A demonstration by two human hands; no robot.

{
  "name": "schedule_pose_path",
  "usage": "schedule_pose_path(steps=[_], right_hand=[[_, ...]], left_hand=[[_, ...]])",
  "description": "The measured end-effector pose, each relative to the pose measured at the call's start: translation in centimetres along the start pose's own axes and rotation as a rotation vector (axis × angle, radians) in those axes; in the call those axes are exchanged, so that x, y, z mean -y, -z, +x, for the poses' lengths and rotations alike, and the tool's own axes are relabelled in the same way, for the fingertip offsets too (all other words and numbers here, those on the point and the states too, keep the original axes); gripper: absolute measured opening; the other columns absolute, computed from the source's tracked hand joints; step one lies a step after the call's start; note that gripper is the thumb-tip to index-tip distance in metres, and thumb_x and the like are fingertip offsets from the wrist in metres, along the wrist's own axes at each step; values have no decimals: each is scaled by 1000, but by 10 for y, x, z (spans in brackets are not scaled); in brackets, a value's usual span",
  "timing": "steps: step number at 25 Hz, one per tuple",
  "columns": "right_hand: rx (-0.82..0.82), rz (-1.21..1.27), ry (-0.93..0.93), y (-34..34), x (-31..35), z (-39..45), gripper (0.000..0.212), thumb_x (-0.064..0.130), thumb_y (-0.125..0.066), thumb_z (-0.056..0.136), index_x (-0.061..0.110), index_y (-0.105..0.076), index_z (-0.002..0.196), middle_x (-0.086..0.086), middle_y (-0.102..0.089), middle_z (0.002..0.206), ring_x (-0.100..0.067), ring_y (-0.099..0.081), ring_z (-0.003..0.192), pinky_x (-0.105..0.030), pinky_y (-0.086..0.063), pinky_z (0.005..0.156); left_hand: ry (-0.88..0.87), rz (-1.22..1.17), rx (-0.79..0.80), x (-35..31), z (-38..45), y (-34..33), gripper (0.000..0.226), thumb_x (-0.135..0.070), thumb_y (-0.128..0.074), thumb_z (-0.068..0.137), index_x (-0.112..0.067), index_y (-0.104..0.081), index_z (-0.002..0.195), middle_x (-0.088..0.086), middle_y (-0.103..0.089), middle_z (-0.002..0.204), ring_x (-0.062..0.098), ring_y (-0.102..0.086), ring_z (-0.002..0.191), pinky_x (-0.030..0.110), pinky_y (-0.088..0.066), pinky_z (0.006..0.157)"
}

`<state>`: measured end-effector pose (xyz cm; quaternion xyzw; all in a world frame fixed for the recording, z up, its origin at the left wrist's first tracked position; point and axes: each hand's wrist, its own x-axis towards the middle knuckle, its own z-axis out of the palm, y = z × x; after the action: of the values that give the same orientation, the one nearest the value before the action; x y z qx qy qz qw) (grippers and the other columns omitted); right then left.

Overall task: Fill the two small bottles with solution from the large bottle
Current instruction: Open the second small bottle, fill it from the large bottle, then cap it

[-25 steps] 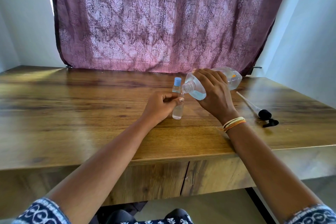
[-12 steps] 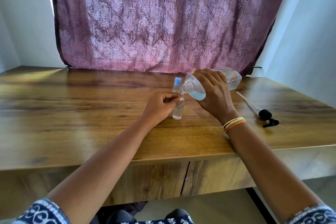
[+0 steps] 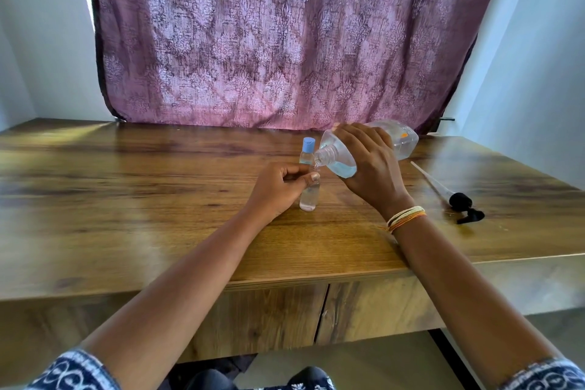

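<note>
Clear plastic large bottle (image 3: 345, 157) — tilted (perhaps pouring)

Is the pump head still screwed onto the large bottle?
No, the pump head lies on the table, apart from the large bottle, whose open neck is tipped over the small bottle.

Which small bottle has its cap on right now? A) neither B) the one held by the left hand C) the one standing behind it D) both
C: the rear small bottle wears a blue cap, while the one the left hand holds, the front small bottle, sits open-topped under the neck of the large bottle tipped by the right hand.
</note>
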<state>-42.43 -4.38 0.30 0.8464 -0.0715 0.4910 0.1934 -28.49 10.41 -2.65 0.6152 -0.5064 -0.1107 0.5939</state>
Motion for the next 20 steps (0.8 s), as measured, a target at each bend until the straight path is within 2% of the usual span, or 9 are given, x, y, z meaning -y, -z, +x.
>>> schedule_pose_path(steps=[13,20], right_hand=[[-2,12,9,-2,1,0,47,31,-72,82,10,-61,123,-6,-66,122,-26,-60,115,-40,-43,94],[44,50,-61,-2,6,-1,49,33,-73,79,12,-60,122,-3,-66,122,-23,-61,114,-38,-44,93]], left_hand=[[12,2,11,0,-1,0,22,-23,-72,84,-13,-76,102,0,-77,95,9,-72,89,39,-57,89],[18,-10,6,0,-2,2,19,-22,-72,84,-17,-76,101,-2,-77,94,12,-72,90,44,-56,90]])
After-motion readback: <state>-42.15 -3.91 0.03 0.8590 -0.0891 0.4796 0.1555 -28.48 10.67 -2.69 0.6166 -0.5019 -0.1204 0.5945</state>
